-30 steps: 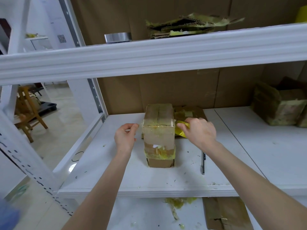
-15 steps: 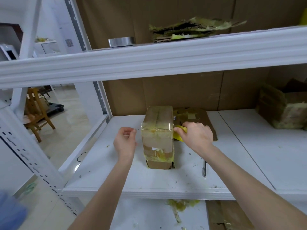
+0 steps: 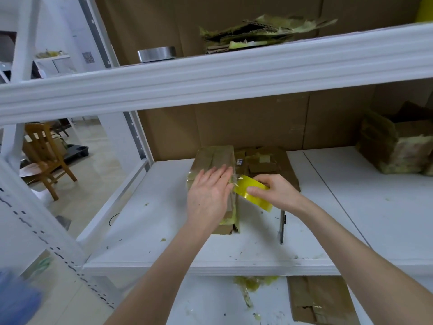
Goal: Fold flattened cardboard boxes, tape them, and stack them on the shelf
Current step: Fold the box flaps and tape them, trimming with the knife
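Well off to the left of the fingers (image 3: 219, 172) and farther back, a brown wooden chair (image 3: 46, 158) stands on the pale glossy floor (image 3: 98, 177), with a low black wheeled platform (image 3: 78, 152) just behind it. High above the fingers and somewhat left, a shiny silver low round tin (image 3: 156, 53) sits upright. To their right and nearer the person, a slim grey-and-black knife-like tool (image 3: 282, 227) lies flat. Down to their left lies a thin black loop (image 3: 114, 219). Far below them sit crumpled yellow-green scraps (image 3: 251, 283). A blurred blue shape (image 3: 16, 301) fills the lower left corner.
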